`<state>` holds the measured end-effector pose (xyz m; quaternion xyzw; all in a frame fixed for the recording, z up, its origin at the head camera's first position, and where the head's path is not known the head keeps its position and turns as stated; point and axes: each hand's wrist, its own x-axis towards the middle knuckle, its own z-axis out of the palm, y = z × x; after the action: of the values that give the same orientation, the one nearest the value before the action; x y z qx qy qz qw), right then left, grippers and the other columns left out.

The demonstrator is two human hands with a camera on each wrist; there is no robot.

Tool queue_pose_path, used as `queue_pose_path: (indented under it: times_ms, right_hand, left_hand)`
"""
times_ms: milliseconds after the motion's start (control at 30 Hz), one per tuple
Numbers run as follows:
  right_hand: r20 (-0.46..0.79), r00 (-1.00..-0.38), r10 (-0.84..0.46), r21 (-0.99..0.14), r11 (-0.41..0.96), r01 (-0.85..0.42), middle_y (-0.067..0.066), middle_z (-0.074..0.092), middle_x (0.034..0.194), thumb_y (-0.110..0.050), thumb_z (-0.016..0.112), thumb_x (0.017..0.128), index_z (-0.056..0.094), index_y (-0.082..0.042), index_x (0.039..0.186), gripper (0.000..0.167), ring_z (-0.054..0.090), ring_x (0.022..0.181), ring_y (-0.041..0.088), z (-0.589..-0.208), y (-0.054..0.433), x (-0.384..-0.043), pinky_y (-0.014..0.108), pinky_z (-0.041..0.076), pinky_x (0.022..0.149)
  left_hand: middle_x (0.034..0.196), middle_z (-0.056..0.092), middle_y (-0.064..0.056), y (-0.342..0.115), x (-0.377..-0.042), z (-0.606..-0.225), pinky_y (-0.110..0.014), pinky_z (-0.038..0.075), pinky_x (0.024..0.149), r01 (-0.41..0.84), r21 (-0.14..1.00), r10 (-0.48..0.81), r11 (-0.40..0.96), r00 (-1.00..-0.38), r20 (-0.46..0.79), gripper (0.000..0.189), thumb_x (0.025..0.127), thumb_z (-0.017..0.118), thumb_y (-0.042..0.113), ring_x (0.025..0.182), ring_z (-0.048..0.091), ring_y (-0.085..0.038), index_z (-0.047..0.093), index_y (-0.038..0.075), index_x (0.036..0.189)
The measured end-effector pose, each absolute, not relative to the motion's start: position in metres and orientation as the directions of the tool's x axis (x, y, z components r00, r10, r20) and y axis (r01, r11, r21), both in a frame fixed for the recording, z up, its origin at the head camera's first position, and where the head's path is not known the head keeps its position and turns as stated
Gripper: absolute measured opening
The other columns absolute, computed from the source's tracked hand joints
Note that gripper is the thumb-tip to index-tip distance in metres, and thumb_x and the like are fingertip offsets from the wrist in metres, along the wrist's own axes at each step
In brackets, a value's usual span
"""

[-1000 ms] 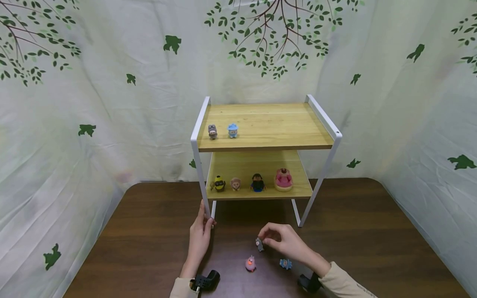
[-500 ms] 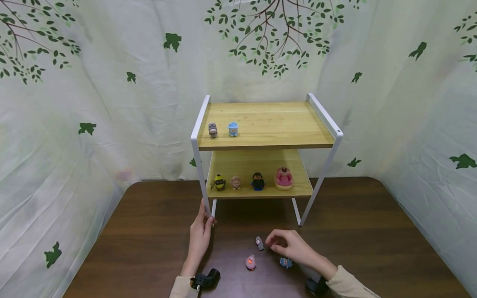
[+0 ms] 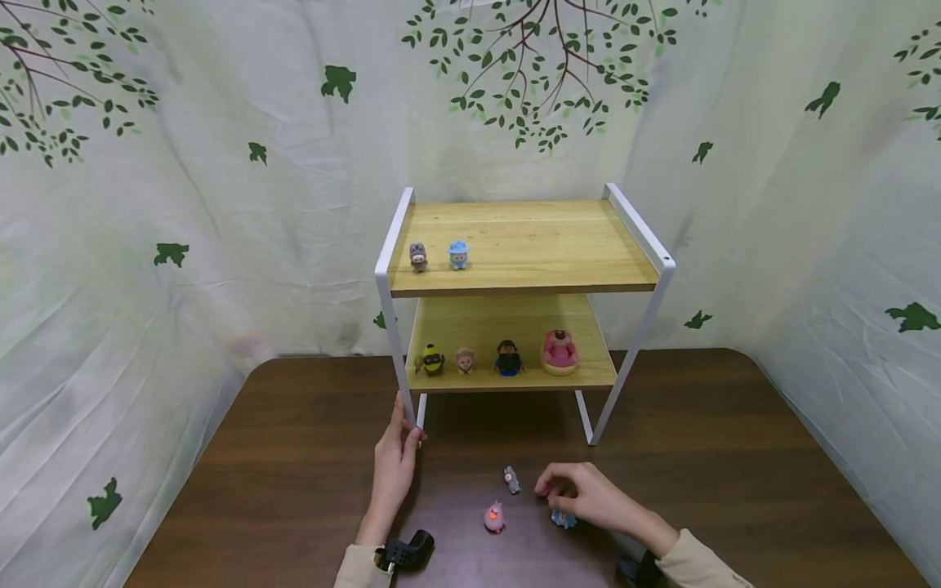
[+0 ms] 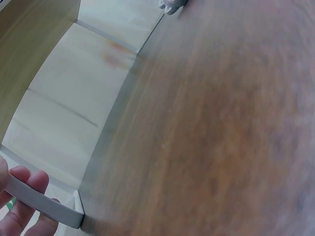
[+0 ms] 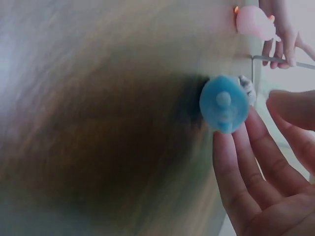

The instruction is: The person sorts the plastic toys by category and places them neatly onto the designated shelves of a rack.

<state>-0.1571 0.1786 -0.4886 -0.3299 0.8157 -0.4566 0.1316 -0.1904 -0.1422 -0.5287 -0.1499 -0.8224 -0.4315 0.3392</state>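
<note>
My left hand [image 3: 397, 461] grips the front left white leg of a two-tier shelf [image 3: 525, 287]; in the left wrist view, fingers [image 4: 38, 181] lie around that leg [image 4: 47, 205]. My right hand [image 3: 588, 496] hovers just over a small blue figurine [image 3: 564, 519], partly covering it. The right wrist view has the blue figurine [image 5: 224, 104] close before the fingertips, the thumb held apart from them. Left of this hand, a small grey figurine [image 3: 511, 480] lies on the table. Nearer the front is a pink figurine [image 3: 495, 518] with an orange spot.
The upper board bears a grey figurine [image 3: 418, 258] and a blue-hatted one [image 3: 459, 256]. Below stand a yellow-and-black figurine [image 3: 434, 360], a small tan one [image 3: 465, 360], a dark one [image 3: 508, 358] and a pink bear [image 3: 560, 354]. A leaf-print curtain [image 3: 294, 212] surrounds the brown table [image 3: 294, 474].
My right hand has let go of the grey figurine, which stays on the table, and has moved right to above the blue one. My left hand keeps its place on the shelf leg.
</note>
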Motion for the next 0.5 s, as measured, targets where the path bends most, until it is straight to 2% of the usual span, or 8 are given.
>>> queue_pose_path:
  times_ms: [233, 500]
  right_hand:
    - [-0.001, -0.729, -0.684, -0.827, 0.41, -0.384, -0.001, 0.066, 0.09, 0.005, 0.067, 0.082, 0.067, -0.008, 0.095, 0.018, 0.06, 0.081, 0.008, -0.4866, 0.1858, -0.1579, 0.026, 0.051, 0.068]
    - [0.053, -0.67, -0.74, -0.807, 0.363, -0.465, -0.004, 0.064, 0.089, 0.008, 0.067, 0.077, 0.067, -0.01, 0.094, 0.024, 0.058, 0.079, 0.006, -0.4874, 0.189, -0.1551, 0.023, 0.049, 0.064]
  left_hand:
    - [0.077, 0.057, -0.008, -0.1417, -0.1885, -0.5272, -0.033, 0.049, 0.061, 0.527, 0.616, -0.059, 0.585, -0.73, 0.681, 0.084, 0.087, 0.059, -0.013, 0.068, 0.06, -0.02, 0.02, 0.018, 0.154]
    - [0.077, 0.056, -0.007, -0.141, -0.188, -0.5274, -0.035, 0.049, 0.061, 0.521, 0.616, -0.058, 0.59, -0.734, 0.677, 0.083, 0.088, 0.059, -0.013, 0.068, 0.059, -0.02, 0.019, 0.019, 0.154]
